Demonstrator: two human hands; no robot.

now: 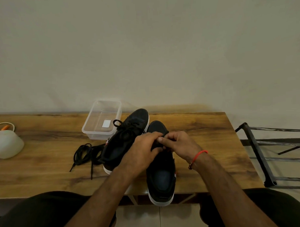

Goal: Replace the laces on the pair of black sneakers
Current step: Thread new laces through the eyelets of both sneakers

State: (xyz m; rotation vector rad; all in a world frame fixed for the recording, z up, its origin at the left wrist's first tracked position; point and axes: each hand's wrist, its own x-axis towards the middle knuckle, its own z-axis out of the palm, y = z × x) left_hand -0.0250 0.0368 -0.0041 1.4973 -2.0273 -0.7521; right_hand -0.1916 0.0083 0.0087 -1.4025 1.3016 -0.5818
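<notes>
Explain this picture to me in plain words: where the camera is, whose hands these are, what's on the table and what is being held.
There is no machine here. A person wears one camera on the head, looking down at their own two bare hands. The left hand and right hand meet over the near sneaker, pinching something dark at its lace area, probably a lace; the fingers hide it. The far sneaker is laced. Left of it on the wooden table lies a loose black lace, and behind that an empty clear tub. A white object sits at the far left.
</notes>
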